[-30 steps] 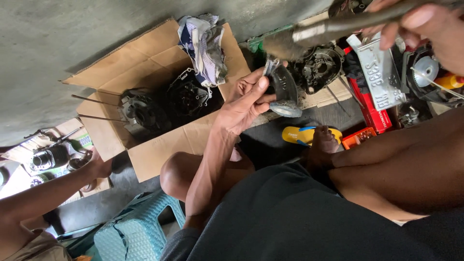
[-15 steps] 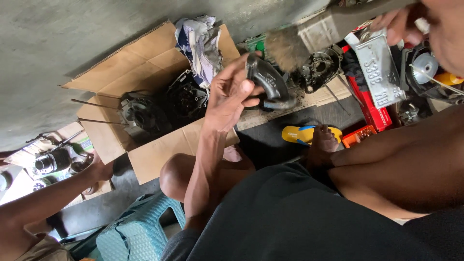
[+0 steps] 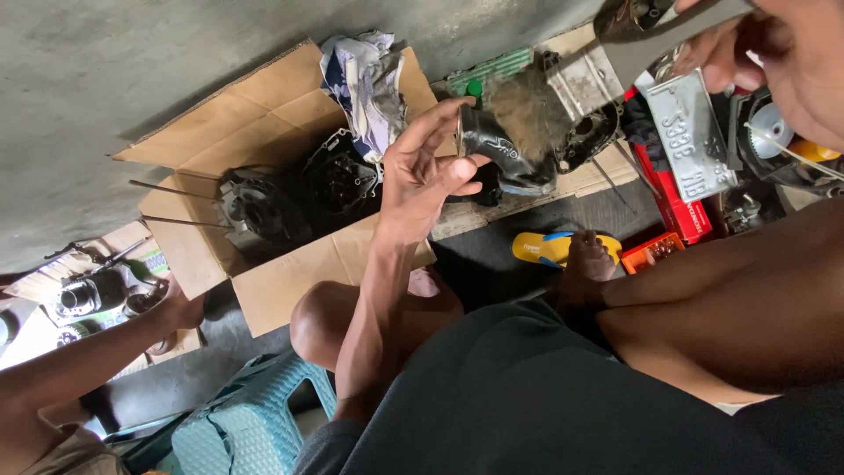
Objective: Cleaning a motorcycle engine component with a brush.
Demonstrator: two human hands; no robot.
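Observation:
My left hand (image 3: 426, 180) is raised over a flattened cardboard sheet (image 3: 264, 114) and grips a black curved metal part (image 3: 501, 154) by its near end. At the top right, my right hand (image 3: 774, 53) holds a paintbrush (image 3: 598, 75) by its handle. The brush's brown bristles rest on the upper side of the black part. My bent knees and dark shorts fill the bottom right.
Two dark engine parts (image 3: 290, 198) and a crumpled rag (image 3: 369, 79) lie on the cardboard. A yellow flip-flop (image 3: 545, 248), a red toolbox (image 3: 673, 207), an orange tray (image 3: 651, 252) and a metal plate (image 3: 690, 132) lie on the right. A teal stool (image 3: 246, 422) stands below. Another person's arm (image 3: 97, 352) reaches in at left.
My left hand has turned the black part and shifted it right. My right hand has swung the brush down so the bristles meet the part.

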